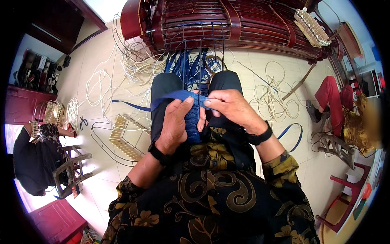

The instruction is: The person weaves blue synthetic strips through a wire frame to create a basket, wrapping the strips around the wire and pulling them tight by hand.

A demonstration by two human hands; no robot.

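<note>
Between my knees stands a dark wire frame (185, 69), its lower part wrapped in a woven blue section (193, 124). A flat blue strip (172, 95) crosses the wires at the top of this weave. My left hand (174, 124) steadies the work from the left, its thumb pressed on the strip and its other fingers partly hidden. On the right, my right hand (233, 107) pinches the strip between thumb and fingers, close to the wires. More loose blue strips (174, 65) hang beyond my knees.
A dark red slatted bench (195, 20) spans the far side. Coils of pale cane (140, 59) lie on the floor, with a partly wrapped frame (126, 136) at left and scissors (83, 122) farther left. Two people sit nearby, one left (36, 162), one right (331, 101).
</note>
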